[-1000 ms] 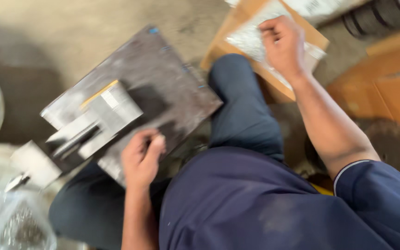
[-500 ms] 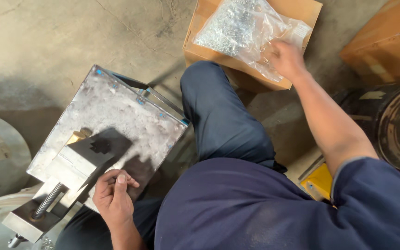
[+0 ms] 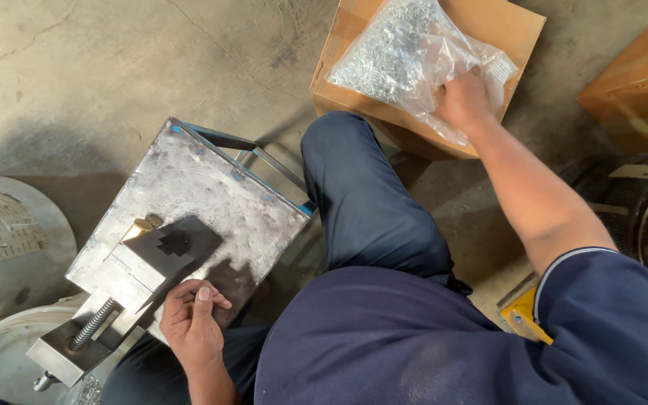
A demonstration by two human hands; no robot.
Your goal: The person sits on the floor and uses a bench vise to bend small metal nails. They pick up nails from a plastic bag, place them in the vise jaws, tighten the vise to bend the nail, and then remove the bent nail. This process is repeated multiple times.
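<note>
Bag: clear, glossy, crinkled plastic film holding small bright metal parts. Box: matt brown cardboard. Plate: dull, scuffed grey metal. Fixture: brushed metal with threaded steel screw. Floor: rough, cracked concrete.

Concrete floor bears cardboard box

Single view, head-worn camera, looking steeply down over the wearer's own chest and lap toward a concrete floor. Sitting close: dark blue shirt is filling the lower right of frame. Left hand is showing near the bottom edge, beside a metal plate; right hand is reaching toward the top edge, at a cardboard box. No second view is overlapping.
</note>
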